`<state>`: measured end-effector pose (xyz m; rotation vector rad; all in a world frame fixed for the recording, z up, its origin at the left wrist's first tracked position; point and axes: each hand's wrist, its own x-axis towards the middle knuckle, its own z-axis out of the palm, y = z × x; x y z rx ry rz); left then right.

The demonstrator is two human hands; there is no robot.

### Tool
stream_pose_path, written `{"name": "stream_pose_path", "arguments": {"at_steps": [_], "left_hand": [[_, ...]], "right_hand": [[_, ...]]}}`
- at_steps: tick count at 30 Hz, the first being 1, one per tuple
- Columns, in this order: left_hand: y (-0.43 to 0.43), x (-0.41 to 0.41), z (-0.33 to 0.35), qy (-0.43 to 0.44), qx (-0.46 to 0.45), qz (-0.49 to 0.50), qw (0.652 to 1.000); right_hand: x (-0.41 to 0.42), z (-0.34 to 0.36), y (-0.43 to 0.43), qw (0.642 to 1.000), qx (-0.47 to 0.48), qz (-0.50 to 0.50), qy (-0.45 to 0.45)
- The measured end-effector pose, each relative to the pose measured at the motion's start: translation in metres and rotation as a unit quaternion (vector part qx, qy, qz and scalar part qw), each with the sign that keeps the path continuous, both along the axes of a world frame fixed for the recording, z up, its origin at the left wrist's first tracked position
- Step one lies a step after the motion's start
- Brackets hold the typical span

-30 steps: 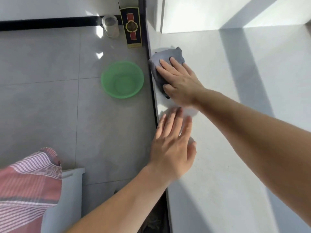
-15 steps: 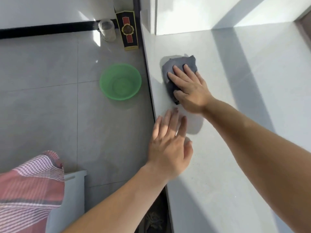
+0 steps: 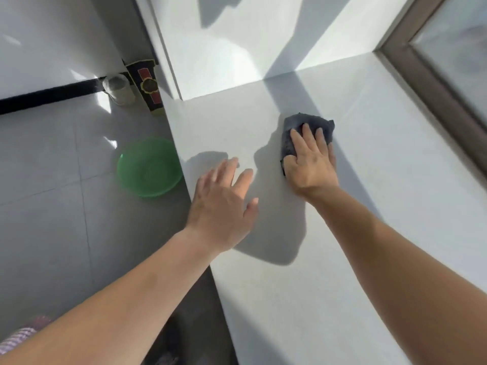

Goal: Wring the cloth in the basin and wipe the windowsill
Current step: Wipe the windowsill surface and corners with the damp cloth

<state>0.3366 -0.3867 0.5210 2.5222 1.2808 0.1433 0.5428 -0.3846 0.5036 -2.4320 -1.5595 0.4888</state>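
A bunched grey cloth (image 3: 303, 122) lies on the white windowsill (image 3: 369, 233), well in from its left edge. My right hand (image 3: 311, 162) presses flat on the cloth with straight fingers and covers its near half. My left hand (image 3: 224, 201) is spread with straight fingers near the sill's left edge and holds nothing; whether it touches the sill I cannot tell. The green basin (image 3: 149, 167) stands on the grey floor tiles just left of the sill.
A dark carton (image 3: 146, 85) and a clear jar (image 3: 118, 89) stand on the floor against the wall beyond the basin. The window frame (image 3: 432, 83) runs along the sill's right side. A white wall corner (image 3: 171, 61) meets the sill's far left end.
My right hand has slid the cloth rightward across the sill, away from the left edge toward the window. The left hand has stayed near the sill's edge. The view has tilted up.
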Motion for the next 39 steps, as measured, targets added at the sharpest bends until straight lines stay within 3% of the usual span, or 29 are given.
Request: {"name": "stream_pose_path", "arguments": {"at_steps": [8, 14, 20, 26, 33, 35, 39], "left_hand": [[0.054, 0.031, -0.017, 0.009, 0.000, -0.164, 0.986], [0.085, 0.097, -0.030, -0.005, 0.009, -0.275, 0.961], [0.089, 0.190, -0.044, 0.019, 0.034, -0.386, 0.922], [0.075, 0.211, -0.058, 0.050, 0.054, -0.400, 0.913], [0.063, 0.201, -0.055, 0.034, 0.047, -0.402, 0.914], [0.061, 0.200, -0.057, 0.026, 0.045, -0.398, 0.916], [0.057, 0.202, -0.061, 0.026, 0.057, -0.403, 0.913]], "right_hand": [[-0.006, -0.011, -0.001, 0.998, 0.008, -0.047, -0.041], [0.067, -0.012, -0.023, 0.973, -0.008, -0.229, -0.041], [0.123, -0.022, -0.030, 0.951, -0.033, -0.304, -0.036], [0.160, -0.027, -0.066, 0.940, -0.033, -0.337, -0.042], [0.158, -0.029, -0.156, 0.840, -0.042, -0.539, -0.046], [0.155, -0.031, -0.122, 0.854, -0.029, -0.518, -0.046], [0.154, -0.033, -0.053, 0.932, -0.014, -0.360, -0.038]]}}
